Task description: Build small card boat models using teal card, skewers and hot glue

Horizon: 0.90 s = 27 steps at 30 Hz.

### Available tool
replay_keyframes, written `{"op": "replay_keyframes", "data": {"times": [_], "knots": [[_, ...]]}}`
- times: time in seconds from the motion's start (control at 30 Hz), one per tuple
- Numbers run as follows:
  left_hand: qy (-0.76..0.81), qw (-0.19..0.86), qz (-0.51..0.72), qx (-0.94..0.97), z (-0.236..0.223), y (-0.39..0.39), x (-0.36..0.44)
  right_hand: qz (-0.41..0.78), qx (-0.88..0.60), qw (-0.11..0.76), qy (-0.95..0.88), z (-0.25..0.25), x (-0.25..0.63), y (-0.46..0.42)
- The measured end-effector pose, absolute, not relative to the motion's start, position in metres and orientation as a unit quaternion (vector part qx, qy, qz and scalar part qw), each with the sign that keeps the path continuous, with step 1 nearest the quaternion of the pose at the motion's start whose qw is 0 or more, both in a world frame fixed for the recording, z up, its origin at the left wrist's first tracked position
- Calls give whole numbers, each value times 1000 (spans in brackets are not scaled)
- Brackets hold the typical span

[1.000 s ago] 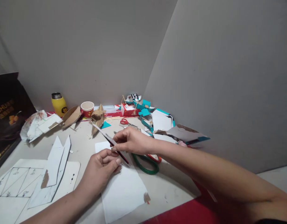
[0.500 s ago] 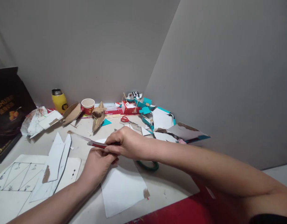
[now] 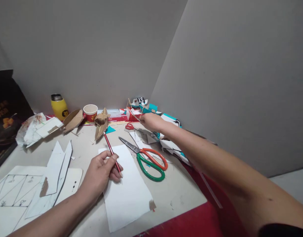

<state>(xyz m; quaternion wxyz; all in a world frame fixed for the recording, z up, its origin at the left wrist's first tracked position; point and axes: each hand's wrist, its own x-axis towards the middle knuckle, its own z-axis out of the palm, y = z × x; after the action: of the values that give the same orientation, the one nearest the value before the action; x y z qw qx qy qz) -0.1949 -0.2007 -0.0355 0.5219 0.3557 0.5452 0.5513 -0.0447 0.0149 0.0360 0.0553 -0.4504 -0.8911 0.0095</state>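
Note:
My left hand (image 3: 105, 169) is closed around a red pencil (image 3: 109, 144), which slants up and to the left over a white sheet of card (image 3: 128, 200). Far back on the table, my right hand (image 3: 151, 121) has its fingers curled at a small red paper model (image 3: 132, 114) with thin sticks. The hand covers part of the model, and what the fingertips pinch is unclear. Between my hands lies a pair of scissors (image 3: 134, 148) with one orange and one green handle, blades slightly apart and pointing left.
Cut white pieces (image 3: 55, 168) rest on a marked board (image 3: 75, 184) at left. Behind are a yellow bottle (image 3: 59, 107), a paper cup (image 3: 90, 113), folded brown card (image 3: 101, 123), small red scissors (image 3: 129, 126) and teal scraps (image 3: 110, 129). A black box (image 3: 6, 115) stands far left; grey walls enclose the back.
My right hand has left the left hand and reached forward to the red model. The pencil is now in my left hand alone. The large scissors have come into clear view.

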Motion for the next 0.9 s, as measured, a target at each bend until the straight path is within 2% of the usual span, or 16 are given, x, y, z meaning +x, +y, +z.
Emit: {"op": "replay_keyframes", "data": {"times": [0.13, 0.17, 0.23, 0.3, 0.37, 0.43, 0.5, 0.57, 0.6, 0.63, 0.73, 0.9], "knots": [[550, 512, 542, 376, -39, -200, -198, 45, -438, 93, -893, 17, -41, 2], [548, 512, 538, 385, -38, -200, -198, 90, -418, 100, -899, 13, -43, -10], [545, 510, 527, 407, -38, -202, -197, 320, -329, 99, -883, 6, -48, -42], [546, 506, 507, 435, -36, -204, -194, 484, -264, 82, -830, -1, -55, -74], [546, 500, 482, 469, -35, -207, -191, 550, -230, 102, -796, -2, -61, -97], [543, 495, 467, 492, -35, -210, -189, 576, -233, 171, -765, 3, -64, -102], [545, 481, 461, 510, -36, -212, -189, 546, -276, 252, -750, 13, -62, -88], [554, 461, 454, 524, -39, -213, -191, 408, -358, 307, -781, 20, -55, -62], [558, 451, 447, 534, -41, -213, -192, 286, -405, 277, -823, 22, -52, -47], [562, 440, 441, 545, -43, -213, -193, 157, -439, 194, -863, 21, -47, -33], [565, 394, 417, 593, -51, -212, -195, 72, -465, 92, -878, 5, -36, -3], [552, 319, 366, 678, -57, -212, -195, 12, -475, -32, -879, -18, -30, 6]]}}
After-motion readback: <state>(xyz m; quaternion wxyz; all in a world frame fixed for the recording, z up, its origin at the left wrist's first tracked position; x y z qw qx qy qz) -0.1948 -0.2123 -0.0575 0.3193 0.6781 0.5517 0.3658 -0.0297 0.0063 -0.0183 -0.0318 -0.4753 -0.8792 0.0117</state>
